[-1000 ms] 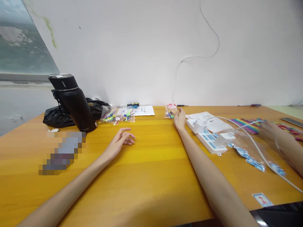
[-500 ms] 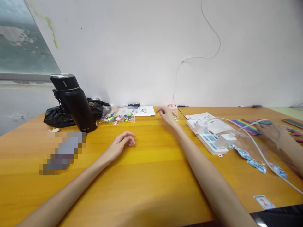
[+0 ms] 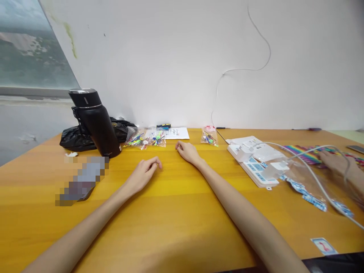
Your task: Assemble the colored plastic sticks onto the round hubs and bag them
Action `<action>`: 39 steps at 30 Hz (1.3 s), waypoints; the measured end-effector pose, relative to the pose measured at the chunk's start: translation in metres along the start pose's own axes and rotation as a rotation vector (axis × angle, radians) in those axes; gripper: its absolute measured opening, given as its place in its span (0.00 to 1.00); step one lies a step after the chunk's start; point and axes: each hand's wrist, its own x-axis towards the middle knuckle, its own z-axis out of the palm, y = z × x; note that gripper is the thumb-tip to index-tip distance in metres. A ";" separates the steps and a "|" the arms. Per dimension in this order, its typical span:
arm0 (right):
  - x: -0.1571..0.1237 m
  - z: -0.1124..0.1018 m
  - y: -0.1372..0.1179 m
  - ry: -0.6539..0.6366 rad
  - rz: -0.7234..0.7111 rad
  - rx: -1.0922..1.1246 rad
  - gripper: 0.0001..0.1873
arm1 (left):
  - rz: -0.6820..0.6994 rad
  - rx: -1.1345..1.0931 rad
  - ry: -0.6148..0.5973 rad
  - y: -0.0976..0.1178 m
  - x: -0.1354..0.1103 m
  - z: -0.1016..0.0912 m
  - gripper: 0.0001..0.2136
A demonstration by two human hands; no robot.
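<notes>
My left hand (image 3: 143,172) and right hand (image 3: 186,150) rest loosely curled and empty on the desk (image 3: 176,212), neither grip holding anything, the small bags of coloured bits (image 3: 146,139) lying near, just beyond my fingertips.

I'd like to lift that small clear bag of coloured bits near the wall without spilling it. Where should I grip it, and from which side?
Probably pinch the small clear bag by its top edge, the pink-labelled strip facing the wall, coming from above. The bag stands free on the table, with the coloured pieces settled low. The right hand lies nearest, empty, resting just left of it.
</notes>
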 end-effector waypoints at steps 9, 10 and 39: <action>-0.041 -0.010 -0.018 -0.015 -0.107 -0.010 0.11 | -0.017 0.015 -0.045 -0.009 0.004 0.000 0.13; -0.051 -0.013 -0.018 -0.026 -0.133 0.002 0.10 | -0.013 0.023 -0.046 -0.007 0.003 0.000 0.13; -0.100 -0.043 0.001 -0.126 -0.084 0.002 0.10 | 0.046 0.071 -0.095 -0.004 0.002 0.002 0.09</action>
